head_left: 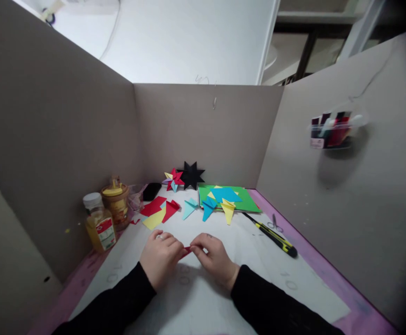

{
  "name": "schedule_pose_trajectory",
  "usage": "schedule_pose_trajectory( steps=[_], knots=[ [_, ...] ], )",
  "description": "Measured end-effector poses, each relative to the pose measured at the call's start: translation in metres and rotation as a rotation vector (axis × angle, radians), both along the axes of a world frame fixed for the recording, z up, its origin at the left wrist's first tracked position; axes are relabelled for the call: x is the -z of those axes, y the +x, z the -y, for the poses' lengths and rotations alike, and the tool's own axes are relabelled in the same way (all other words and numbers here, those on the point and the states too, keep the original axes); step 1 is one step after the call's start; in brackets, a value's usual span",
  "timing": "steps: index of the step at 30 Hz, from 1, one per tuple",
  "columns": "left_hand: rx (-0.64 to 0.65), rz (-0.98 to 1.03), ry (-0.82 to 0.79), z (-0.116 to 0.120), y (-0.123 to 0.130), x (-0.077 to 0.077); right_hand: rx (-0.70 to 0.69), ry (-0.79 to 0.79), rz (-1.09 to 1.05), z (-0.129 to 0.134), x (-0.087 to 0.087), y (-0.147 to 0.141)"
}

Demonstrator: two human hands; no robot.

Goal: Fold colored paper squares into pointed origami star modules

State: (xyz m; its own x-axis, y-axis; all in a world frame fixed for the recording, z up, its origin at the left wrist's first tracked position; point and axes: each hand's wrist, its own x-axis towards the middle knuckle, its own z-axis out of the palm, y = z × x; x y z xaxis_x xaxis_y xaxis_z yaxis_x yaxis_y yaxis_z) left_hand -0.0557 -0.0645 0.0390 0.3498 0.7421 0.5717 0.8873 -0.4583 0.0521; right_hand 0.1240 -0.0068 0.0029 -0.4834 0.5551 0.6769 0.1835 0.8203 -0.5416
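Observation:
Between my two hands is a small piece of red paper (186, 251), mostly hidden by the fingers. My left hand (161, 256) is closed on its left end, with a ring on one finger. My right hand (214, 258) pinches the other end between thumb and fingertips. Beyond them lie folded paper pieces: a red one (171, 211), a light blue one (190, 208), a blue one (209, 208) and a yellow one (228, 211). Flat red paper (153, 206) and yellow paper (155, 218) lie to their left.
A honey-coloured bottle (100, 224), a brown cup (116, 204) and a phone (152, 191) stand or lie at left. At the back are a colourful paper star (174, 179) and a black star (190, 176). Green sheets (252, 200), a yellow-black cutter (276, 237) and scissors (275, 224) lie right.

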Motion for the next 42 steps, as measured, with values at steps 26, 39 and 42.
schedule_pose_trajectory(
  steps=[26, 39, 42],
  knots=[
    [-0.076, 1.229, -0.541, -0.019, 0.011, 0.049, -0.17, -0.982, -0.472, -0.004, 0.01, -0.018],
    [-0.057, 1.087, -0.574, -0.016, 0.008, 0.045, -0.31, -0.95, -0.424, -0.005, 0.019, -0.015],
    [-0.045, 1.053, -0.579, -0.014, 0.009, 0.044, -0.325, -1.013, -0.41, -0.008, 0.02, -0.014]
  ],
)
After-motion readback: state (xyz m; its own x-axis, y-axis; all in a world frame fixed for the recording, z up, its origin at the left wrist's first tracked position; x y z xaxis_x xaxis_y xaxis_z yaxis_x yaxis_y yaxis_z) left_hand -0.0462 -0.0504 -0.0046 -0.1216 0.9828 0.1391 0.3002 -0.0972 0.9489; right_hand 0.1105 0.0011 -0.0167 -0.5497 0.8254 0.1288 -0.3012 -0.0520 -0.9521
